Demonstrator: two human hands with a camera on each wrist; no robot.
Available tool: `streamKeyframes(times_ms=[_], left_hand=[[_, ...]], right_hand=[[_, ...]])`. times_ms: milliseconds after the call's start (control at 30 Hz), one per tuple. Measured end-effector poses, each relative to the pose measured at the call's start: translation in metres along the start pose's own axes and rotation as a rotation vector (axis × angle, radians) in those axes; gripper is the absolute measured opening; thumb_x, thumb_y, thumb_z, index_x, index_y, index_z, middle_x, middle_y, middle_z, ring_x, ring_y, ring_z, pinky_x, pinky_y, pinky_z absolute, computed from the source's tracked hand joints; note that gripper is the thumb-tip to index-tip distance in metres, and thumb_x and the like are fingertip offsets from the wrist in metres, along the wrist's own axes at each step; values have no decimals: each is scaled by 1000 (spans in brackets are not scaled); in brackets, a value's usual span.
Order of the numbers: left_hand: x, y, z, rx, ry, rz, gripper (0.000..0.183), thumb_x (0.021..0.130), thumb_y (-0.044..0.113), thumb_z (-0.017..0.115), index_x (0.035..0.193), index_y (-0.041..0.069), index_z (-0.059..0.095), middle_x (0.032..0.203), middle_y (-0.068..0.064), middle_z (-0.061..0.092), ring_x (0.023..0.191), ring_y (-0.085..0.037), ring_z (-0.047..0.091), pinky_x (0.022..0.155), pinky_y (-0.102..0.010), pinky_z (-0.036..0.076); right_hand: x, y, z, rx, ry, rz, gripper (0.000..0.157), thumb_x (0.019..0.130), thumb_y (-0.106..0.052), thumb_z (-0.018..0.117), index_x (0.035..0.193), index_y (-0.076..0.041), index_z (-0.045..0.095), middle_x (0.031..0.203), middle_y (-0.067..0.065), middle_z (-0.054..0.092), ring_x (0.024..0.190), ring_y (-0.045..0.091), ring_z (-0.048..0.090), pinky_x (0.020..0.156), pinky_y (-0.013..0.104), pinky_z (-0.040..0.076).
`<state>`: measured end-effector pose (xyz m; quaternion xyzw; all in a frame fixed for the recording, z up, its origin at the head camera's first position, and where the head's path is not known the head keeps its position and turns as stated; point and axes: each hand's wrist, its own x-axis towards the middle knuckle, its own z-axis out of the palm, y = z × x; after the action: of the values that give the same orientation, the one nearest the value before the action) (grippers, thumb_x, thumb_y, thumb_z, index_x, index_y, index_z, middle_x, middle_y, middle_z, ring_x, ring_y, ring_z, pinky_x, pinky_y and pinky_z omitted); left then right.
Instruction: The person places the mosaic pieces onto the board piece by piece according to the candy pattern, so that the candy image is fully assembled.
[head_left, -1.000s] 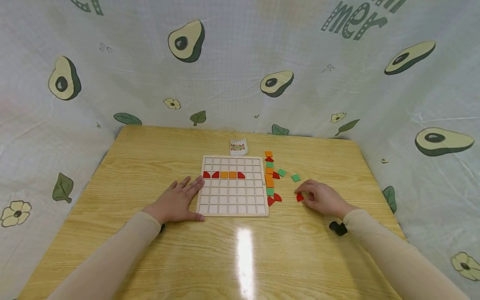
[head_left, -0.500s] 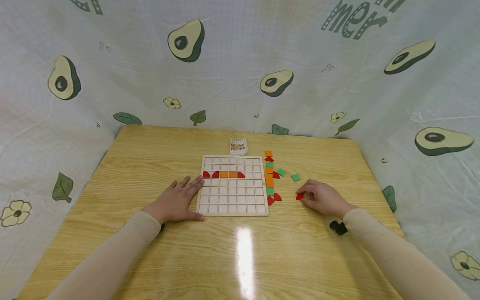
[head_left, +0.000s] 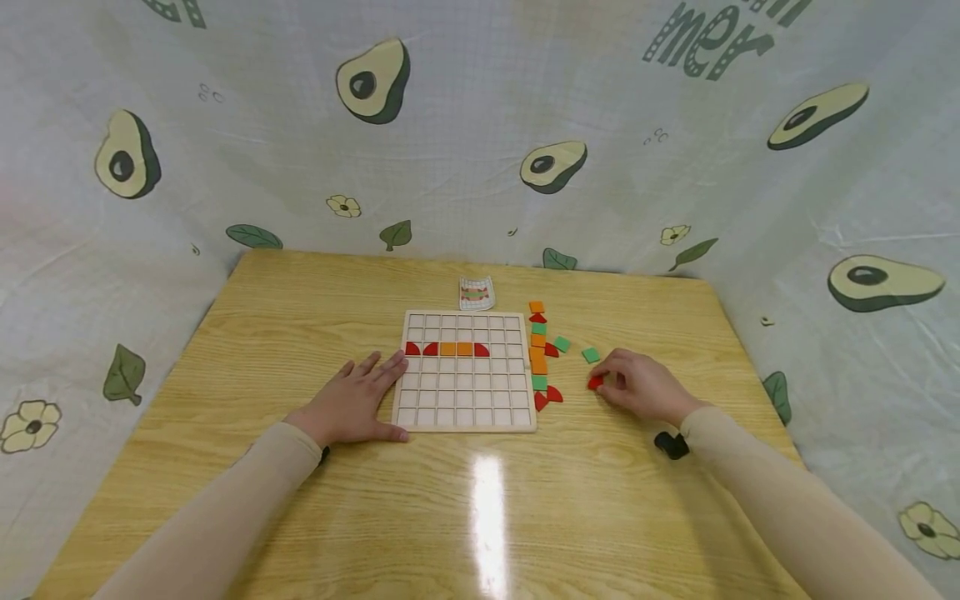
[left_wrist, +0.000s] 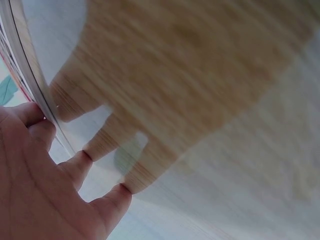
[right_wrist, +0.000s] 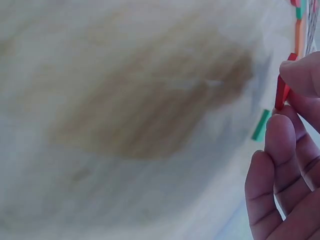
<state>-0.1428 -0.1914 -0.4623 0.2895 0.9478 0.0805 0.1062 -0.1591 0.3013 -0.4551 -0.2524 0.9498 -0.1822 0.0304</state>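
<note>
My right hand (head_left: 641,385) pinches a red quarter-round tile (head_left: 596,383) between thumb and fingers, to the right of the loose tiles; the right wrist view shows the red tile (right_wrist: 283,85) edge-on, raised off the table. My left hand (head_left: 358,403) lies with spread fingers at the left edge of a wooden grid board (head_left: 465,398), its fingertips touching the rim. In the left wrist view, the left hand (left_wrist: 55,175) has its fingertips on the tabletop beside the board's edge. One row of the board holds red quarter-round tiles (head_left: 482,350) and two orange square tiles (head_left: 447,349).
Along the board's right side runs a column of orange, green and red tiles (head_left: 538,361). Two green squares lie apart, one green tile (head_left: 591,355) close to my right hand. A printed pattern card (head_left: 477,293) lies behind the board. A patterned cloth (head_left: 450,167) hangs behind the table.
My right hand has shifted slightly up and left with the red tile, which has turned in its fingers. My left hand and the board stay still.
</note>
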Motion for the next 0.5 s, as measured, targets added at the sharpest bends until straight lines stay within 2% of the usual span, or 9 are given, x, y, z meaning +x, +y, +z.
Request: streamKeyframes(times_ms=[233, 500], left_hand=[[-1, -1, 0, 4, 7, 4, 114, 77, 78, 62, 159, 8, 24, 165, -8, 18, 147, -42, 19, 111, -67, 20], [0, -4, 5, -7, 13, 12, 116, 77, 83, 58, 160, 11, 22, 166, -5, 16, 148, -40, 17, 111, -67, 19]], right_hand=[[47, -19, 0, -24, 12, -3, 20, 89, -21, 75, 108, -15, 77, 100, -1, 64, 72, 12, 52, 67, 32, 47], [111, -59, 15, -7, -48, -39, 22, 91, -24, 74, 111, -14, 76, 107, 2, 65, 85, 19, 57, 78, 38, 51]])
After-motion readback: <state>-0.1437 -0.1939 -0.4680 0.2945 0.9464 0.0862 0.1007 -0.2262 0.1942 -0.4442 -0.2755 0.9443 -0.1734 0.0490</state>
